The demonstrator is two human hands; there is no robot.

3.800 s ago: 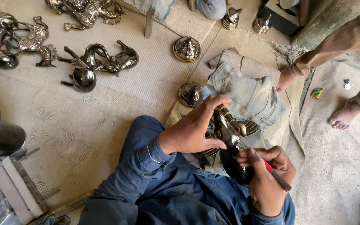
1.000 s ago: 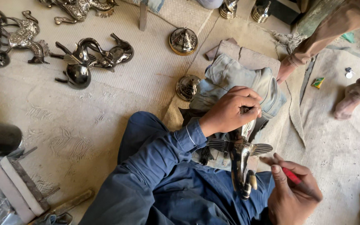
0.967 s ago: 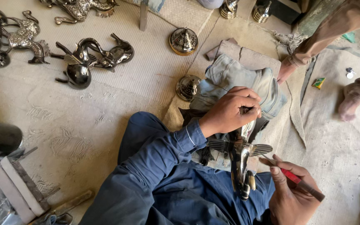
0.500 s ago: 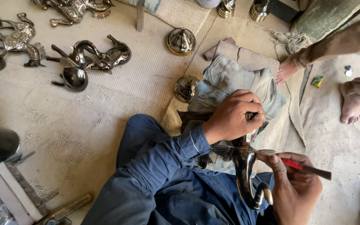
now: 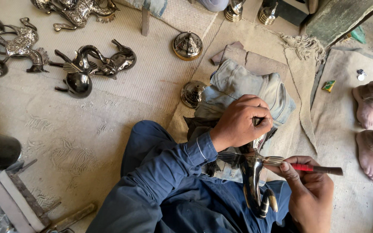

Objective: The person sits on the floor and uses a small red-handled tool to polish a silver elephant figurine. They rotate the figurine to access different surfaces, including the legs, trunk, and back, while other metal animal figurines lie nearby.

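One metal bird in hand, a flock lying finished on the mat

The woven floor mat (image 5: 109, 108) fills the frame; in its upper left lie shiny bird figures (image 5: 87, 69), seemingly done, and two domed lids (image 5: 187, 45) near the folded denim cloth (image 5: 247, 86) at centre. Lower right, the left hand (image 5: 242, 123) has its grip clamped on the dark metal bird (image 5: 253, 181), while the right hand (image 5: 309, 194) pinches a red-handled tool (image 5: 314, 169) against it, so this piece looks unfinished.
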